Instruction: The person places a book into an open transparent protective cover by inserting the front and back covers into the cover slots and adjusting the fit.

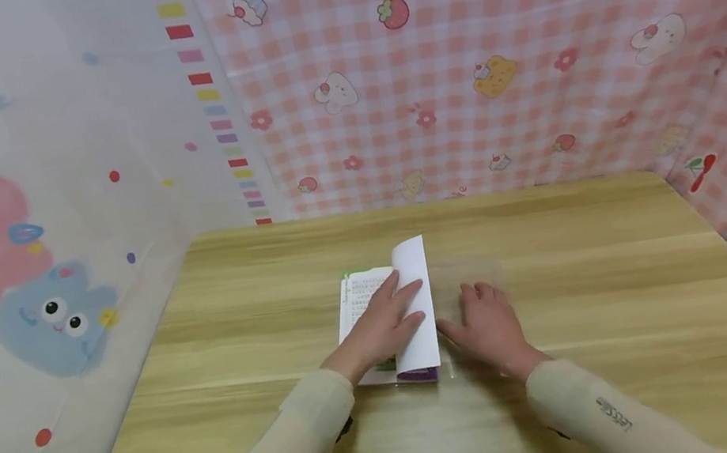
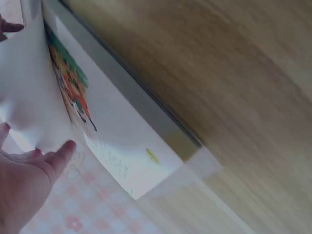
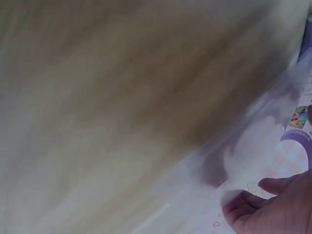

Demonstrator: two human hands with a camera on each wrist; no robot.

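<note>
An open book [image 1: 362,295] lies at the middle of the table, a white leaf [image 1: 423,337] standing curved along its right side. My left hand [image 1: 385,321] rests across the book with spread fingers against that leaf. In the left wrist view, its fingertips touch the white surface beside a page with a colourful picture [image 2: 73,80]. To the right of the book spreads a clear plastic sheet [image 1: 468,271]. My right hand [image 1: 491,325] touches the sheet, its fingers slightly bent and the thumb toward the book. A purple cover edge [image 1: 421,375] shows below the leaf.
Light wood-grain table [image 1: 618,280] surrounds the book. Behind it hangs a pink checked cloth [image 1: 464,137]; a white cloth with cartoon figures [image 1: 130,297] hangs at the left. Clear film [image 2: 207,163] juts past the book's corner in the left wrist view.
</note>
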